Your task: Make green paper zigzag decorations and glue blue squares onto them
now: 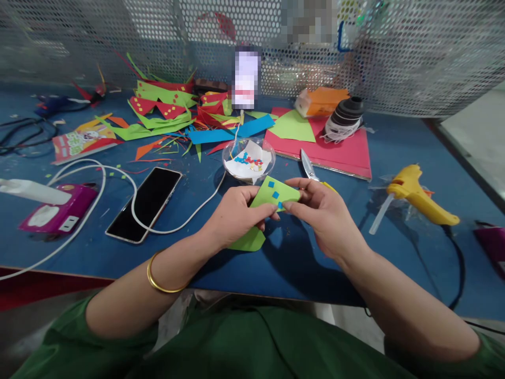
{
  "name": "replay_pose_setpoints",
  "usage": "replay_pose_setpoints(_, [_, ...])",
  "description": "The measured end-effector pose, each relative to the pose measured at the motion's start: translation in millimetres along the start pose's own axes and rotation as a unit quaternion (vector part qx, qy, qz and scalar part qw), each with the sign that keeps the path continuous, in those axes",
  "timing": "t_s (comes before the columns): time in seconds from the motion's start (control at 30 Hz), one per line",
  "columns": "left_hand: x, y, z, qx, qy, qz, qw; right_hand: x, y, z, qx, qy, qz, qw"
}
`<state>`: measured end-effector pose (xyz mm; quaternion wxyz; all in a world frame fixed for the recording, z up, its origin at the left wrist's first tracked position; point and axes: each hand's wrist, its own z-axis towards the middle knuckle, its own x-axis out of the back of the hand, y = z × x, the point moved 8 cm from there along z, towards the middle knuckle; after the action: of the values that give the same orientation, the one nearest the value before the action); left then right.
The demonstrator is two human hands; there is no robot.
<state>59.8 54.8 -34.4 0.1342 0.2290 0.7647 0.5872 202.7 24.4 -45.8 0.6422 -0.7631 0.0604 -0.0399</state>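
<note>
A light green paper cutout (261,198) with several small blue squares on it is held between my two hands above the table. My left hand (236,213) pinches its left side, with the thumb near the lowest blue square (280,205). On the other side, my right hand (321,210) grips the right edge between thumb and fingers. Another green part (249,241) shows below my left hand; whether it joins the held piece I cannot tell. Just beyond my hands stands a clear round bowl (272,167) holding white paper and small blue, red and yellow bits.
Scissors (307,166) lie beyond my right hand. A yellow glue gun (422,197) rests at right, a phone (144,205) and white cable at left. Cut paper masks (160,108) pile up at the back left. Red sheets (347,152) and a thread cone (344,118) sit behind.
</note>
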Motion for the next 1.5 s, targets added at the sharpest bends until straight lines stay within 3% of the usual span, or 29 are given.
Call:
replay_pose_setpoints(1.0, [0.4,-1.9,-0.3,0.014,0.007,0.023,1.000,-1.8,0.2,-1.5,0.006,-0.002,-0.012,1.000])
replay_pose_setpoints(1.23, [0.8,-5.8,0.3,0.028,-0.012,-0.031,0.999,1.6,-1.9,-0.6,0.008,0.002,-0.008,1.000])
replay_pose_setpoints(1.5, [7.8,-3.2,-1.5,0.026,0.008,-0.029,0.999,-1.4,-5.0,-0.6,-0.012,-0.023,0.061,0.998])
